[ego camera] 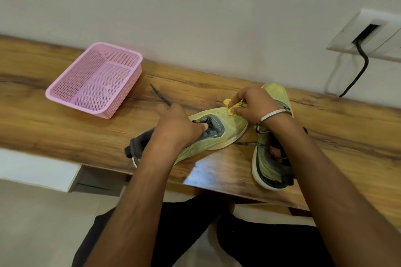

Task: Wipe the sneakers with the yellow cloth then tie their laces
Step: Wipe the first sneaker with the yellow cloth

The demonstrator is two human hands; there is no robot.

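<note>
The right hand (253, 104) pinches the bunched yellow cloth (233, 106) against the toe of the near sneaker (225, 128) on the wooden table (65, 128); the left hand (180, 128) pins its tongue, seemingly gripping a lace (159, 95). Best to keep it braced and rub in short strokes; the other sneaker (269, 165) waits alongside

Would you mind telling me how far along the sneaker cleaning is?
Nothing looks finished. In hand: the right hand rubs the yellow cloth on the toe of the near sneaker, steadied by the left hand. Left: the second sneaker, and the laces, which lie loose.
</note>
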